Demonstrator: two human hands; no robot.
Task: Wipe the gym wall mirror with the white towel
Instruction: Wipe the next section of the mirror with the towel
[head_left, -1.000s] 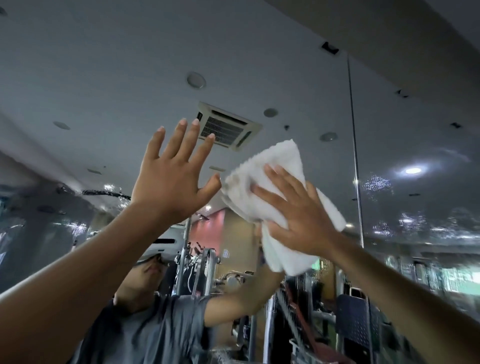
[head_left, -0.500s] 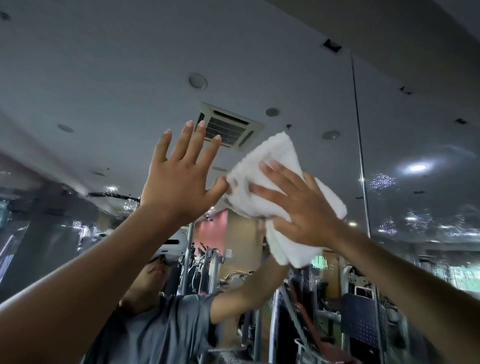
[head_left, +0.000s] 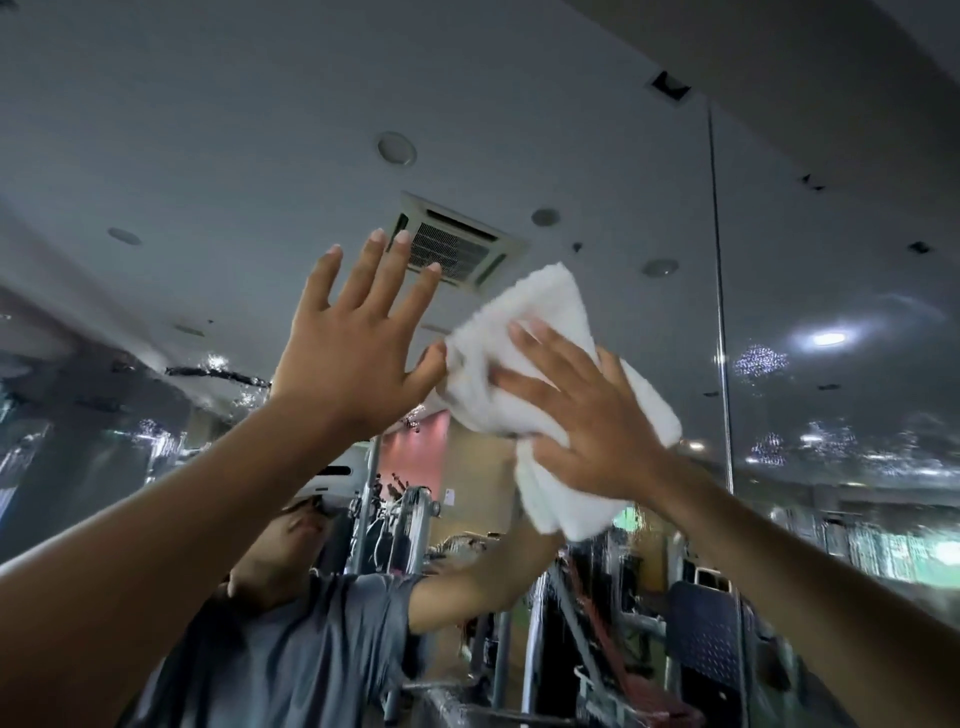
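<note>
On mirror (head_left: 571, 130): right hand (head_left: 597, 415) flat, pressing towel (head_left: 550, 306); left hand (head_left: 353, 343) splayed.

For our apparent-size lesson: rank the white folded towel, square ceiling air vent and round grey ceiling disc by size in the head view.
Largest: white folded towel.
Then: square ceiling air vent, reflected.
Smallest: round grey ceiling disc.

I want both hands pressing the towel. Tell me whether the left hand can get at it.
Probably yes. The left hand is open beside the white towel, its thumb at the towel's left edge, with nothing between; the right hand covers only the towel's middle.
</note>
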